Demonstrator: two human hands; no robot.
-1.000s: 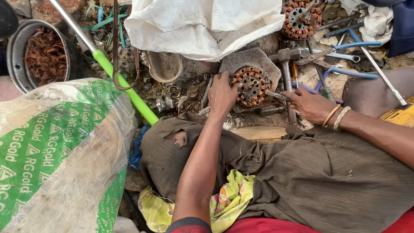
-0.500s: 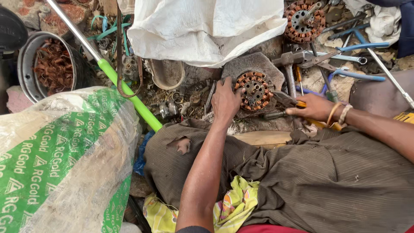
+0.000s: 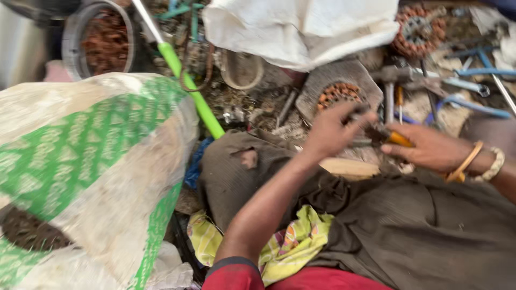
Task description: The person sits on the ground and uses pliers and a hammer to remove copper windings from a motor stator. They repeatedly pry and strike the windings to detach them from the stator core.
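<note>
Left hand (image 3: 330, 131) sits on the round metal motor stator with copper-coloured windings (image 3: 336, 94), fingers curled over its near rim, so the grip is closed on the stator's edge; the stator lies on a grey flat slab (image 3: 352, 75) on the cluttered ground just ahead of the knees, partly hidden by that hand. Right hand (image 3: 427, 147) is clamped on an orange-handled tool (image 3: 398, 138), its dark tip aimed toward the stator; motion blur hides whether the tip touches the windings.

Stator looks like a steel ring with short coils packed round the inside, rusty orange and dirty; judged heavy and stiff, not slippery, with sharp-looking lamination edges; the copper wire seems the soft, bendable part; best hold is probably the outer steel rim, not the coils.

Around it: a second similar wound stator (image 3: 419, 32) at upper right; a hammer with grey metal head (image 3: 389, 80) just beside the slab; blue-handled tools (image 3: 475, 86) to the right; a white plastic sack (image 3: 301, 27) above; a large white-and-green woven sack (image 3: 91, 172) at left; a green-sleeved metal rod (image 3: 188, 80) lying diagonally; a round metal bowl holding reddish copper scrap (image 3: 102, 40) at upper left; a wooden block (image 3: 349, 167) near the lap; brown cloth (image 3: 430, 236) over the legs; yellow patterned cloth (image 3: 290, 247) beneath.
</note>
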